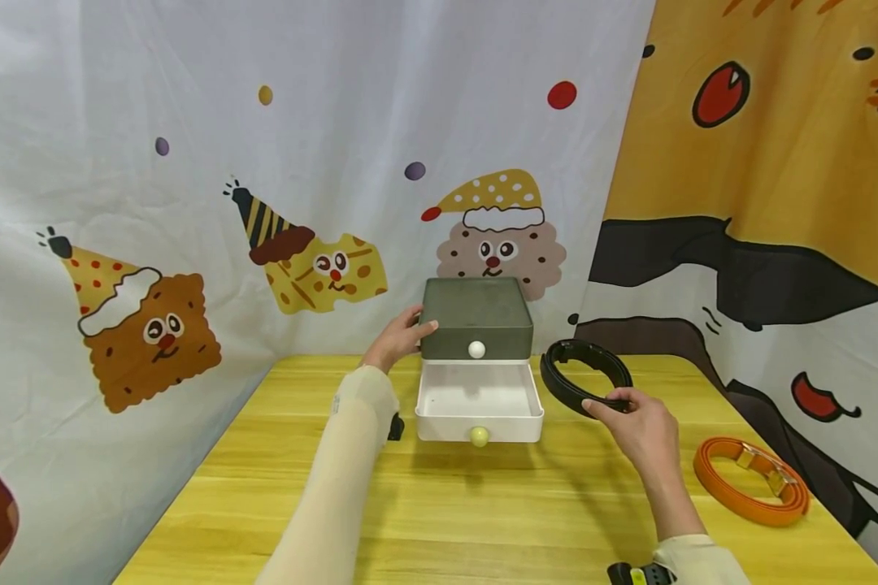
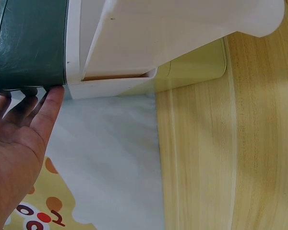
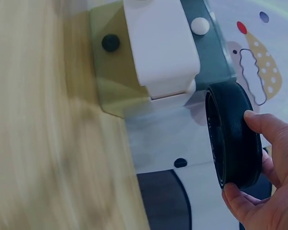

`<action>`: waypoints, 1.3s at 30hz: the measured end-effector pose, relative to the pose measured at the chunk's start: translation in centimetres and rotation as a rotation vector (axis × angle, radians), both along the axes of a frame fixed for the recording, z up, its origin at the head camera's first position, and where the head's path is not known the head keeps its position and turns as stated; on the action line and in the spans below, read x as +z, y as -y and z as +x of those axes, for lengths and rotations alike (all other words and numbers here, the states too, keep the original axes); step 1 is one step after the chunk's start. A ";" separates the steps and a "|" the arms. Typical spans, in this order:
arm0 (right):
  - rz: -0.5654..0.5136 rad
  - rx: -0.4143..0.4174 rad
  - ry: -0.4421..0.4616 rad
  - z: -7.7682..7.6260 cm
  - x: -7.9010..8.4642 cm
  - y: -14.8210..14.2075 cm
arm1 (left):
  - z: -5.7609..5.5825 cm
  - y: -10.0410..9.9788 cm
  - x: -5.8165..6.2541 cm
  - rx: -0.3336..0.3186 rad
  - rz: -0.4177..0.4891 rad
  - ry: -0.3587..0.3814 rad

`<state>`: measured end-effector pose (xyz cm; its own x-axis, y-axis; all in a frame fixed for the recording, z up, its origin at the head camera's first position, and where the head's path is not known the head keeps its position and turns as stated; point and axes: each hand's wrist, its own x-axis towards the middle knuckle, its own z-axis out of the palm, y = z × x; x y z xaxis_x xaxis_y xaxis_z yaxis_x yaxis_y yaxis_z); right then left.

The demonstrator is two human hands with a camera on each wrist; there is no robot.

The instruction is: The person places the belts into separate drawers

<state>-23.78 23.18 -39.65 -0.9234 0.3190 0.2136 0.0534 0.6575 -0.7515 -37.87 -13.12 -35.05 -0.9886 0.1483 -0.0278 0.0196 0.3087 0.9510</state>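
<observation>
A small drawer cabinet stands at the back of the table. Its dark green top section (image 1: 475, 305) has a white knob, and the white drawer (image 1: 446, 429) below is pulled out, its bare inside showing. My left hand (image 1: 397, 341) rests on the left side of the green section; in the left wrist view its extended fingertips touch that side. To the right of the cabinet, my right hand (image 1: 645, 431) holds a coiled black belt (image 1: 558, 387) in the air. The right wrist view has thumb and fingers pinching the coil (image 3: 242, 139) across its width.
A coiled orange belt (image 1: 742, 505) with gold-coloured buckle parts lies at the right of the wooden table (image 1: 483, 520). Under the white drawer is a yellow-green bottom section (image 3: 110, 79) with a dark knob. A cartoon-printed curtain (image 1: 336, 97) hangs close behind the cabinet.
</observation>
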 end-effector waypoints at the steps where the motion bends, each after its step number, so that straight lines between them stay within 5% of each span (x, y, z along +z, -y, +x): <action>1: 0.003 0.003 -0.005 0.0 0.2 0.1 | 0.0 0.0 0.0 0.000 0.000 0.000; 14: 0.047 0.090 -0.016 0.7 2.2 0.8 | -0.2 -0.1 -0.1 0.006 0.003 0.010; 39: 0.048 0.242 0.075 0.7 3.0 2.0 | -0.2 -0.1 0.0 0.012 0.017 0.014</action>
<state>-23.08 21.17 -36.68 -0.9854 0.0784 0.1510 -0.0551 0.6927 -0.7192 -38.06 -13.04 -35.07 -0.9898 0.1374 -0.0388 0.0031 0.2924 0.9563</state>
